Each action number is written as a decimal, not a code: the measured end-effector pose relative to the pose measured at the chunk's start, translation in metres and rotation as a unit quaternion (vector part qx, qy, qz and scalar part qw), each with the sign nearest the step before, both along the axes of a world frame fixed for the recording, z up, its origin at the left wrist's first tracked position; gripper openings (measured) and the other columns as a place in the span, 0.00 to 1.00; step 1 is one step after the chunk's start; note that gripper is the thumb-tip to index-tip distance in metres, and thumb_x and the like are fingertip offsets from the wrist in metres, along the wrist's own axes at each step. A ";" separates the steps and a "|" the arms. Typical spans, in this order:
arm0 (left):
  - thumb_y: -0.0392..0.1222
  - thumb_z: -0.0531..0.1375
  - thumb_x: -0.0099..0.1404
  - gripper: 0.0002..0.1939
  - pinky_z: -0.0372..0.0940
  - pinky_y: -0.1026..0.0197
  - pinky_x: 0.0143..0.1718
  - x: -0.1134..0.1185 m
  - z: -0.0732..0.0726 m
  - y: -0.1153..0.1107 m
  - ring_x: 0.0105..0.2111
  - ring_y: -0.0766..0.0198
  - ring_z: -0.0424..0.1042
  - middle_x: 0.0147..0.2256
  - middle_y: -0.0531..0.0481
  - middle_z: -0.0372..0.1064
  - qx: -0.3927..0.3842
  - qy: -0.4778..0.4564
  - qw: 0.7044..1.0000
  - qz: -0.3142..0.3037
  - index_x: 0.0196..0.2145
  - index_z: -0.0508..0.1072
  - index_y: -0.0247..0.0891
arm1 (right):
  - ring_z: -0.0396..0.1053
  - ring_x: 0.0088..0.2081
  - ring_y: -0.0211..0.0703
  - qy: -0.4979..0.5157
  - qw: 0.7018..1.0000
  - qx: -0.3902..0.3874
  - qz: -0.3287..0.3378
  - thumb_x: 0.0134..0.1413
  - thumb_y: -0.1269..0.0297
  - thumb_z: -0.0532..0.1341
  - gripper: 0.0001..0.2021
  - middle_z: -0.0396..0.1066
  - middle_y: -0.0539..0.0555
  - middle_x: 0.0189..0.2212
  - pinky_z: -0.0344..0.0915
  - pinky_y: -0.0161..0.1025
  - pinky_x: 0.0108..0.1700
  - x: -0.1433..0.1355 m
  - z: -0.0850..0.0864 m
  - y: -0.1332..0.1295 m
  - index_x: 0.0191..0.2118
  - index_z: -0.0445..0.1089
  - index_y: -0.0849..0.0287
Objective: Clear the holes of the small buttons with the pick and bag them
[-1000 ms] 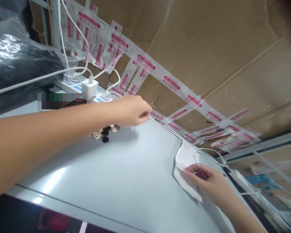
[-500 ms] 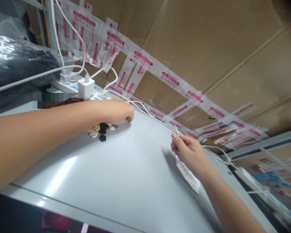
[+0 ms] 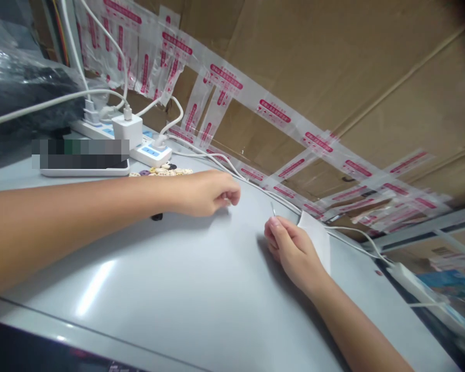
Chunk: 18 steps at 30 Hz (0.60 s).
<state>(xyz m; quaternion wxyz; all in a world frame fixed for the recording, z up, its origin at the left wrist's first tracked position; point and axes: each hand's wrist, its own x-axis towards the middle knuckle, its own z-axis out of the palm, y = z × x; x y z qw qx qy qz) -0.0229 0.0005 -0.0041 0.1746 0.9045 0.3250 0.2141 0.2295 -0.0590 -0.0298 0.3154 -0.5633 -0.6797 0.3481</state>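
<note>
My left hand [image 3: 219, 194] is closed just above the grey tabletop, fingertips curled in. A speck of something pale shows under the fingers, too hidden to name. Behind that forearm lies a pile of small buttons [image 3: 165, 170], beige, yellow, purple and black; a black button [image 3: 157, 217] sits apart in front of it. To the right, my right hand [image 3: 290, 250] pinches a thin needle-like stick [image 3: 273, 208] whose tip points up. A white strip [image 3: 318, 240] of cloth or paper shows beyond this hand; whether it joins the stick is hidden.
A white power strip [image 3: 153, 154] with a charger [image 3: 127, 129] and cables stands at the back left, beside a partly blurred-out flat device [image 3: 85, 171]. Taped cardboard [image 3: 333, 77] rises behind the table. A plastic-wrapped dark bundle [image 3: 23, 103] lies far left.
My left hand has moved right, away from the button pile and nearer my right hand. The white strip, hanging below my right hand before, now shows behind it. The view has shifted slightly.
</note>
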 end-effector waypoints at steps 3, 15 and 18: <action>0.33 0.55 0.65 0.09 0.61 0.64 0.39 0.010 -0.006 -0.008 0.39 0.64 0.71 0.39 0.50 0.74 -0.027 -0.022 0.999 -0.025 0.39 0.74 0.38 | 0.46 0.21 0.33 0.030 0.999 -0.024 -0.002 0.63 0.42 0.52 0.23 0.48 0.44 0.21 0.43 0.34 0.21 -0.001 0.001 -0.002 0.27 0.57 0.56; 0.38 0.61 0.60 0.11 0.67 0.63 0.39 0.022 -0.006 -0.017 0.36 0.63 0.76 0.37 0.50 0.79 -0.169 -0.113 0.978 0.046 0.40 0.79 0.38 | 0.46 0.21 0.34 0.024 0.998 -0.057 0.024 0.65 0.44 0.51 0.20 0.50 0.44 0.21 0.44 0.33 0.21 0.001 0.008 -0.010 0.37 0.66 0.57; 0.39 0.63 0.59 0.14 0.68 0.62 0.39 0.023 -0.007 -0.016 0.36 0.63 0.77 0.36 0.50 0.79 -0.205 -0.153 0.965 0.060 0.44 0.77 0.38 | 0.48 0.20 0.34 0.015 0.996 -0.087 0.032 0.66 0.46 0.50 0.20 0.51 0.44 0.21 0.46 0.32 0.20 -0.002 0.014 -0.016 0.41 0.68 0.57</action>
